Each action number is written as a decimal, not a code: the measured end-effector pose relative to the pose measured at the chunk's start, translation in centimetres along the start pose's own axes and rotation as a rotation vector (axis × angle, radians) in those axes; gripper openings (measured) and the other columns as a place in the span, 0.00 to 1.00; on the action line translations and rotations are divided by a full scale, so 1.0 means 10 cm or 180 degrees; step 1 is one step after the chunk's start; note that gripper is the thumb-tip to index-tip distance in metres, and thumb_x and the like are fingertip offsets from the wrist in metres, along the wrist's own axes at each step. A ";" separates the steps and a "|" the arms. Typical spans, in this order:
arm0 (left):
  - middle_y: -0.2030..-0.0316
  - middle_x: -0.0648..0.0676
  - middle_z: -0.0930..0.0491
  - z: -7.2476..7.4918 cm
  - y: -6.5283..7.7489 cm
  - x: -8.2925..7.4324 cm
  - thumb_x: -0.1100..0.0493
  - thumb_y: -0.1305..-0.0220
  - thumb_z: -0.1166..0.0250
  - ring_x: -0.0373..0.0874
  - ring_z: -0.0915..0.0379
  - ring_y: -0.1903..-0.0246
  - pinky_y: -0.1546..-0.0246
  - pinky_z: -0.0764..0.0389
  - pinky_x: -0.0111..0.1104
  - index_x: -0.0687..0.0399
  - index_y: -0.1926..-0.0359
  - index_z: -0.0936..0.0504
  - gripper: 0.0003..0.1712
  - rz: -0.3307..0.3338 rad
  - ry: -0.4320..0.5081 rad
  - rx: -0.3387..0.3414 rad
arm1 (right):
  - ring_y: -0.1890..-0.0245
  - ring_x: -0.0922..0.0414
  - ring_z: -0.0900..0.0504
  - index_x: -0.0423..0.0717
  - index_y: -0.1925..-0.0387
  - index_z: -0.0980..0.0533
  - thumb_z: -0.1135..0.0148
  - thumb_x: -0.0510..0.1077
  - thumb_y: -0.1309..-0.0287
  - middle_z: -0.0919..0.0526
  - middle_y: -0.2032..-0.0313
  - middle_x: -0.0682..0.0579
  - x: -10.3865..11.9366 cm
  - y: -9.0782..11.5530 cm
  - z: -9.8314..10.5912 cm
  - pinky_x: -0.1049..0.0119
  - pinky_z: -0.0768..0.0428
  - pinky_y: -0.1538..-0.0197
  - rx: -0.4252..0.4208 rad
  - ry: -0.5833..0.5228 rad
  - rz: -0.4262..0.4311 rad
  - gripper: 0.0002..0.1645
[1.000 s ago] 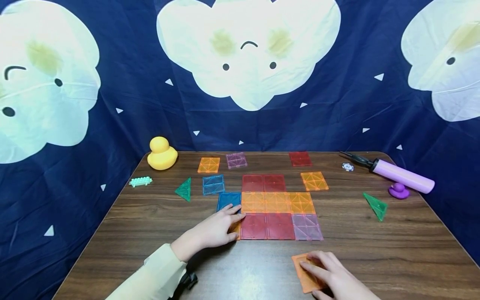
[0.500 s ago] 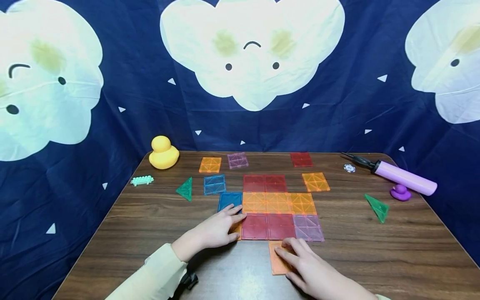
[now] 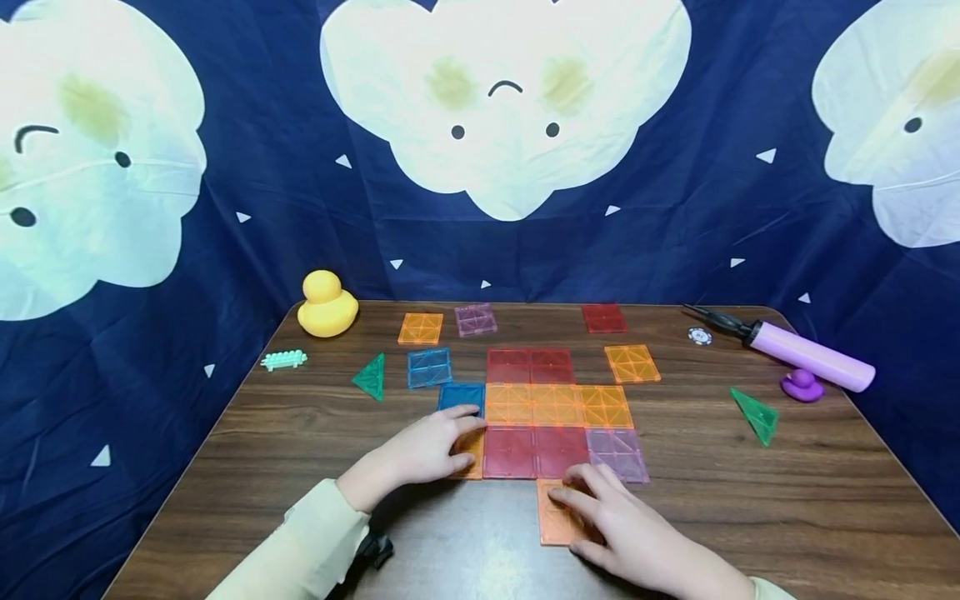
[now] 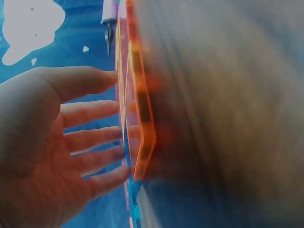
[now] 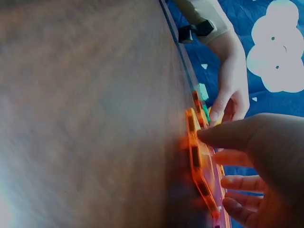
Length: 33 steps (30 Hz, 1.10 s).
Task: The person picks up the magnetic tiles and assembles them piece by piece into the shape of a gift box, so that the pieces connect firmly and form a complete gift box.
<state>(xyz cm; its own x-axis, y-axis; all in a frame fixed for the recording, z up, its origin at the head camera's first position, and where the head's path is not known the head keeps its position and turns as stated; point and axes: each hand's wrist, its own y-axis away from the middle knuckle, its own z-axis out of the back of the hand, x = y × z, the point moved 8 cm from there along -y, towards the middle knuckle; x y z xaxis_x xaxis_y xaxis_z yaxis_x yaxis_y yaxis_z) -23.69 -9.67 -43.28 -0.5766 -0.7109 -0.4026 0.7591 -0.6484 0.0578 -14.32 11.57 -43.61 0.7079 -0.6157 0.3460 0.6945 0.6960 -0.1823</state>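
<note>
Flat translucent magnetic tiles lie edge to edge mid-table: red tiles in front, a row of orange tiles behind them, and a purple tile at the right. My left hand, fingers fairly straight, is at the left edge over an orange tile and a blue tile. My right hand rests on another orange tile, partly covered, whose far edge meets a red tile. In the right wrist view, the thumb is at this tile's edge and the fingers are loosely extended.
Loose square tiles, including a blue square and an orange square, lie behind the group. Green triangles flank it. A yellow duck, purple duck, pump, poker chip and mint toy sit near the edges.
My right hand has slid its orange tile left and away from me, up against the red tile. My left hand has drawn back slightly to the left, its fingertips uncovering more of the orange tile.
</note>
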 end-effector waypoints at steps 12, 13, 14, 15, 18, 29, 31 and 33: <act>0.28 0.69 0.38 0.27 -0.04 0.72 0.58 0.30 0.35 0.63 0.40 0.29 0.35 0.31 0.54 0.69 0.29 0.30 0.33 0.0586 -0.0306 -0.0229 | 0.27 0.37 0.40 0.45 0.30 0.28 0.29 0.47 0.37 0.34 0.27 0.41 -0.44 -0.15 0.10 0.37 0.33 0.34 -0.0048 -0.0066 -0.0371 0.36; 0.28 0.69 0.38 0.27 -0.04 0.76 0.58 0.30 0.35 0.63 0.40 0.29 0.35 0.31 0.54 0.69 0.29 0.30 0.33 0.0622 -0.0320 -0.0217 | 0.27 0.37 0.40 0.44 0.30 0.27 0.29 0.47 0.37 0.34 0.27 0.41 -0.46 -0.16 0.09 0.37 0.33 0.34 -0.0008 -0.0071 -0.0408 0.36; 0.28 0.70 0.38 0.27 -0.02 0.79 0.59 0.30 0.36 0.63 0.40 0.29 0.35 0.31 0.54 0.69 0.30 0.30 0.32 0.0646 -0.0331 -0.0212 | 0.27 0.37 0.40 0.44 0.30 0.27 0.29 0.48 0.37 0.34 0.27 0.41 -0.48 -0.17 0.09 0.38 0.33 0.34 0.0030 -0.0084 -0.0441 0.35; 0.28 0.70 0.38 0.27 -0.01 0.81 0.60 0.30 0.36 0.63 0.39 0.29 0.35 0.31 0.54 0.69 0.30 0.30 0.32 0.0675 -0.0320 -0.0211 | 0.27 0.36 0.39 0.44 0.31 0.27 0.30 0.48 0.36 0.34 0.28 0.40 -0.50 -0.17 0.08 0.38 0.33 0.34 0.0061 -0.0101 -0.0457 0.35; 0.29 0.70 0.36 0.29 0.05 0.85 0.61 0.30 0.37 0.64 0.38 0.30 0.35 0.32 0.56 0.70 0.31 0.29 0.30 0.0725 -0.0272 -0.0273 | 0.28 0.36 0.37 0.44 0.31 0.26 0.31 0.48 0.35 0.33 0.28 0.40 -0.52 -0.18 0.09 0.38 0.31 0.35 0.0094 -0.0142 -0.0471 0.33; 0.33 0.72 0.32 0.31 0.41 0.86 0.62 0.32 0.37 0.67 0.35 0.33 0.36 0.32 0.57 0.71 0.37 0.24 0.25 0.0741 -0.0129 -0.0416 | 0.29 0.35 0.36 0.44 0.32 0.25 0.30 0.48 0.36 0.32 0.29 0.40 -0.55 -0.18 0.10 0.37 0.31 0.36 0.0062 -0.0189 -0.0410 0.33; 0.33 0.72 0.31 0.31 0.47 0.83 0.62 0.32 0.36 0.67 0.35 0.33 0.36 0.31 0.57 0.72 0.38 0.23 0.24 0.0742 -0.0077 -0.0426 | 0.29 0.35 0.36 0.44 0.32 0.26 0.30 0.48 0.36 0.32 0.29 0.40 -0.55 -0.18 0.10 0.37 0.31 0.36 0.0065 -0.0212 -0.0409 0.32; 0.34 0.71 0.30 0.31 0.54 0.79 0.62 0.33 0.36 0.67 0.34 0.34 0.36 0.31 0.57 0.71 0.39 0.22 0.24 0.0738 -0.0026 -0.0439 | 0.29 0.35 0.36 0.45 0.32 0.26 0.30 0.48 0.35 0.32 0.29 0.40 -0.56 -0.18 0.09 0.36 0.31 0.36 0.0068 -0.0225 -0.0407 0.32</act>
<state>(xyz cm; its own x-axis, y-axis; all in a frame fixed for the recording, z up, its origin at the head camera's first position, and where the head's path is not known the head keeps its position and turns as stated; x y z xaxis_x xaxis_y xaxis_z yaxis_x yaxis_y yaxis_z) -25.06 -19.68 -43.31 -0.3845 -0.8387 -0.3857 0.9049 -0.4251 0.0224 -19.63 14.11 -44.34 0.6024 -0.6730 0.4292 0.7751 0.6217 -0.1131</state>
